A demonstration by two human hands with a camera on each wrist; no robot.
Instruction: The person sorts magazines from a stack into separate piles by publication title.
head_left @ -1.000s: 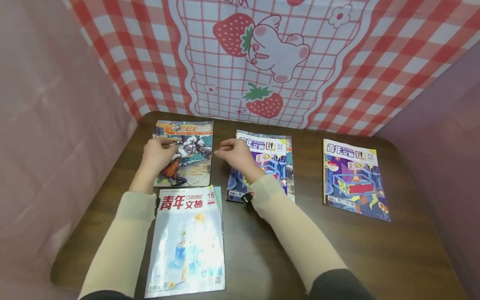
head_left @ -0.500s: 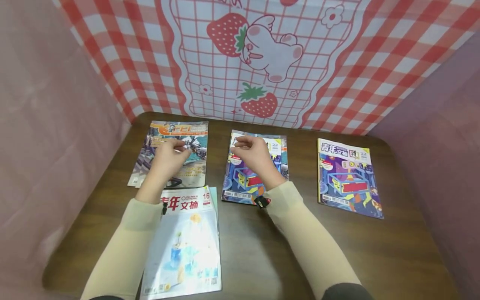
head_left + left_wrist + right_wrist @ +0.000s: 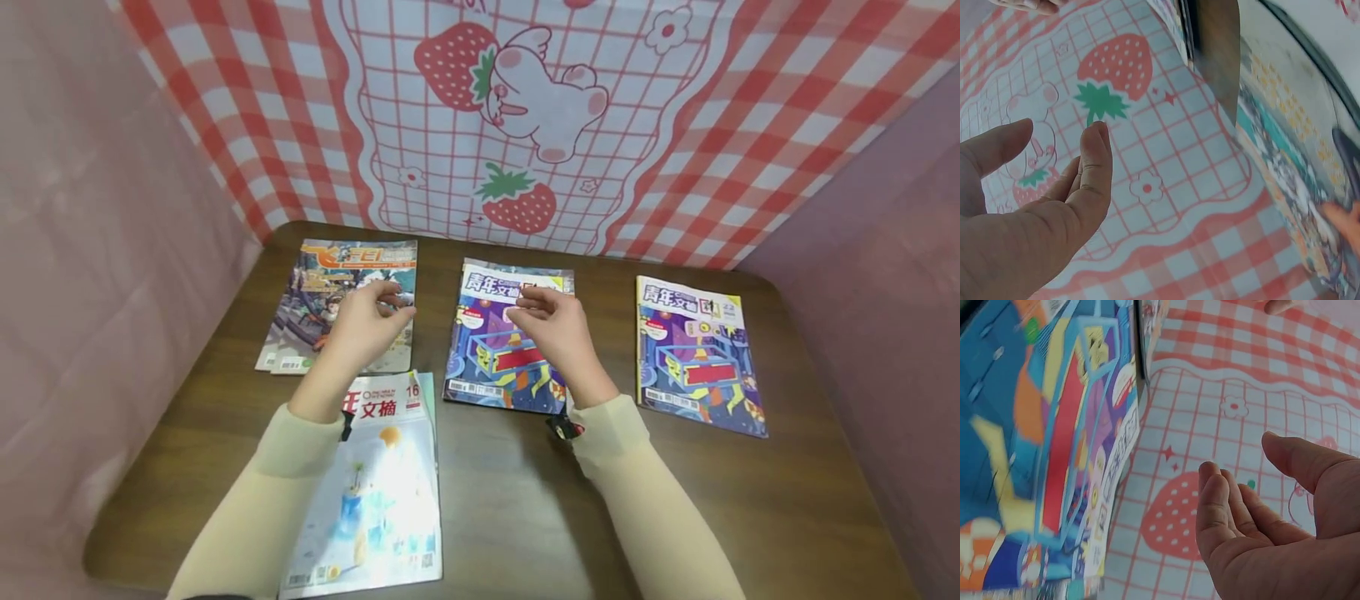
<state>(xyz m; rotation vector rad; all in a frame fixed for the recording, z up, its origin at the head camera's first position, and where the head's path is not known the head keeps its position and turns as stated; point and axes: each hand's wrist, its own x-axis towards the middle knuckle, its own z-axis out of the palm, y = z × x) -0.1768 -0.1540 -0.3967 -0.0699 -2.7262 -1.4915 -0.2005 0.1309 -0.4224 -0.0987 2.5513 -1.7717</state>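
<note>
Both hands hover with bent, relaxed fingers and nothing in them. My left hand (image 3: 367, 325) is over the right part of a FEI magazine (image 3: 300, 312) at the back left, which lies on another cover showing at its left edge. My right hand (image 3: 562, 333) is above a purple-blue magazine (image 3: 483, 333) in the middle, set on another magazine that peeks out at its back and right. The left wrist view shows the left hand (image 3: 1054, 212) with thumb and fingertips apart. A similar gap shows at the right hand (image 3: 1266, 544) in the right wrist view.
A matching purple-blue magazine (image 3: 693, 358) lies on the right of the brown table (image 3: 510, 508). In front of the FEI magazine is a white-and-blue magazine (image 3: 375, 500), a pale green edge showing beneath it, partly behind the left arm. A red-checked strawberry cloth (image 3: 517, 125) hangs behind.
Both hands have moved to the right and slightly toward me, uncovering more of the FEI cover and the middle magazine's left side. The magazines keep their places on the table.
</note>
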